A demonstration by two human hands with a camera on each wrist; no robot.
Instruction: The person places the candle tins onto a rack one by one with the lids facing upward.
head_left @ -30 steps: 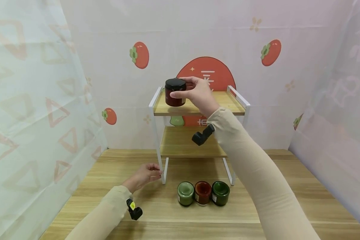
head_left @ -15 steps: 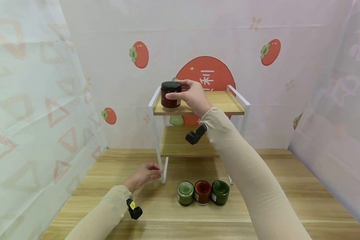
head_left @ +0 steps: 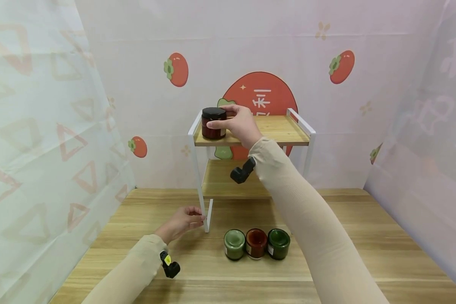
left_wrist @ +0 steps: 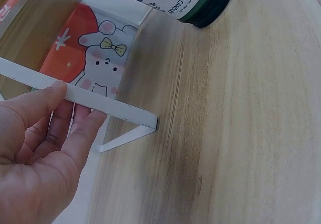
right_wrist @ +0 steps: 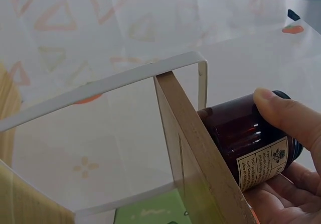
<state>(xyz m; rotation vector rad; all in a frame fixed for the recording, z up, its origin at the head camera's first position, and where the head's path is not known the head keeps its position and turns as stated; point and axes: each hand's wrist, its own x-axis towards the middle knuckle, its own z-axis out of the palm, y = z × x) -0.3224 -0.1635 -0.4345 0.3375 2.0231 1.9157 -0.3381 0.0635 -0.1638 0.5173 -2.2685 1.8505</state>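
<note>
A dark red candle jar (head_left: 209, 131) with a black lid stands upright at the left end of the shelf unit's top board (head_left: 266, 130). My right hand (head_left: 241, 125) grips it from the right side, thumb in front. In the right wrist view the jar (right_wrist: 233, 128) shows a cream label, and its base meets the board. My left hand (head_left: 182, 223) pinches the front left leg of the white-framed shelf low down; the leg (left_wrist: 113, 104) lies between thumb and fingers in the left wrist view.
On the table before the shelf stand a light green jar (head_left: 234, 245), a red jar (head_left: 256, 244) and a dark green jar (head_left: 279, 244) in a row. The lower board (head_left: 235, 179) sits between the shelf's legs. Printed cloth (head_left: 155, 105) hangs behind and at both sides.
My right hand has carried the dark red jar left and down, from above the top board onto its left end. The left hand has stayed on the shelf leg.
</note>
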